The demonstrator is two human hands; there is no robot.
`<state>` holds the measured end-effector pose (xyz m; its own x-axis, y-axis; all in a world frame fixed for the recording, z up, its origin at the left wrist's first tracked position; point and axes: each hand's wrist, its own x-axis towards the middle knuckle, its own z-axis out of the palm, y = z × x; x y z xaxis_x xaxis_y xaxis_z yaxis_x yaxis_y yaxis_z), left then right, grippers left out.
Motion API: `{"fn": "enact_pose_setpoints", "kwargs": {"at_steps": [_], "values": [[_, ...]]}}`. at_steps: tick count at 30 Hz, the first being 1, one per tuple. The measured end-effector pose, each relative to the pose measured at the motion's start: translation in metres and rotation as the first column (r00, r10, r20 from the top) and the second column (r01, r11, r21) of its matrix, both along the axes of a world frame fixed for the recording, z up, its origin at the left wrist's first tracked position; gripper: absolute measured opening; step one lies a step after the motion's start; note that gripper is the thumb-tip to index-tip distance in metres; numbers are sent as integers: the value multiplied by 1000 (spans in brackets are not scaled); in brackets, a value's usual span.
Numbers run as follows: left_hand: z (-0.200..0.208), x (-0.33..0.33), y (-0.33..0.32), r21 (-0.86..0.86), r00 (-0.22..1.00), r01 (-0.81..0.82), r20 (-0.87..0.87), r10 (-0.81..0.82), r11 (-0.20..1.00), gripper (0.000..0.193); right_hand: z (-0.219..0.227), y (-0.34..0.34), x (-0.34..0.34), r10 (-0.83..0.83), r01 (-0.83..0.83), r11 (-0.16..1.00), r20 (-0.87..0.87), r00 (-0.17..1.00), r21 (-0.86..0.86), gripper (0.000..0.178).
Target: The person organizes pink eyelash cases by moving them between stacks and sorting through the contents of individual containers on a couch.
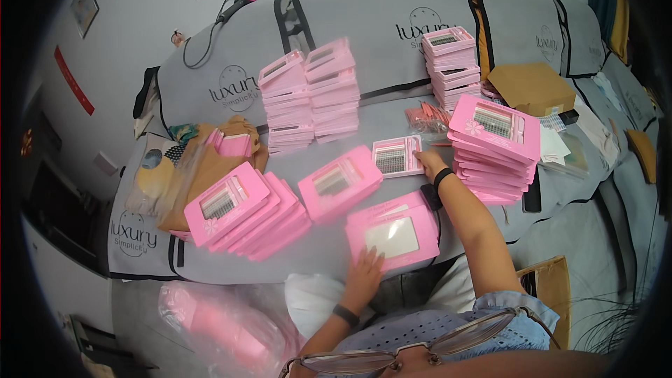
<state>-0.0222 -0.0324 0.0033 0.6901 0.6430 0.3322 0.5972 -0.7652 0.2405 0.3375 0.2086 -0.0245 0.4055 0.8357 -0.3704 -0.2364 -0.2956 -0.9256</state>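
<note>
My right hand pinches the right edge of a white-and-pink false eyelash tray, which shows rows of dark lashes. My left hand lies with its fingers spread on a pink cardboard sleeve with a pale window. This sleeve tops a small stack close in front of me. Left of the tray is a slightly blurred stack of pink eyelash boxes. Beyond my right forearm rises a tall pile of windowed pink eyelash boxes. Whether the tray rests on the grey cover cannot be made out.
A fanned stack of pink boxes lies at left beside a brown bag. Tray piles stand farther back, with another pile at back right. A cardboard box sits behind the right pile. A plastic bag hangs low left.
</note>
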Motion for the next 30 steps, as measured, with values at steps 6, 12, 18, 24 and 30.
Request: {"fn": "enact_pose_setpoints", "kwargs": {"at_steps": [6, 12, 18, 24, 30], "values": [[-2, -11, 1, 47, 998, -66, 11, 66, 997, 52, 89, -92, -73, -233, 27, 962, 767, 598, 271, 41], [-8, -11, 10, 3, 992, 24, 126, -24, 1000, 52, 134, -216, -92, -448, -49, 834, 726, 522, 550, 41], [22, -20, 9, -111, 992, -19, 122, 32, 994, 61, 117, -297, -38, -437, 164, 831, 442, 783, 532, 44], [1, -24, 25, -337, 895, -303, 221, 388, 891, 65, 65, -339, -4, -405, 257, 888, 381, 831, 382, 47], [-16, -26, 37, -380, 915, -331, 94, 392, 864, 60, 56, -339, -12, -299, 180, 928, 363, 882, 327, 45]]}}
